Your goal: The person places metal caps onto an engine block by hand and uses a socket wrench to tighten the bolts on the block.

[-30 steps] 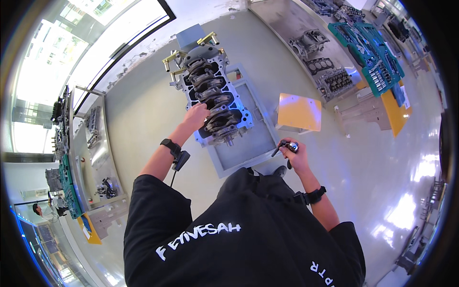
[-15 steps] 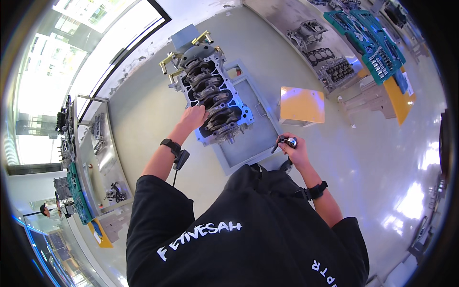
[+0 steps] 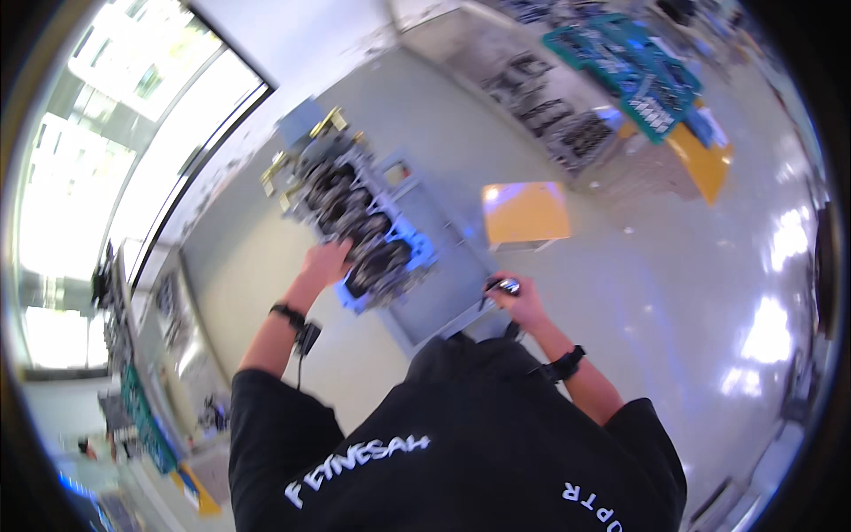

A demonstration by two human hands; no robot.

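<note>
A grey engine block (image 3: 350, 213) with a row of open cylinder bores stands on a grey platform (image 3: 448, 297) in front of me. My left hand (image 3: 324, 262) rests flat on the near left edge of the block; a black band with a hanging cable is on that wrist. My right hand (image 3: 525, 303) is closed around a small dark tool with a shiny tip (image 3: 503, 285), held over the platform's right edge, apart from the block. The picture is blurred, so the tool's kind stays unclear.
An orange box-like stand (image 3: 525, 213) sits on the floor to the right of the block. Benches with metal parts (image 3: 554, 115) and teal trays (image 3: 638, 75) run along the upper right. Racks of parts (image 3: 133, 372) line the left beneath large windows.
The view has swung and blurred, with the block now lower and nearer the centre. My left hand stays on the block and my right hand keeps hold of the small tool.
</note>
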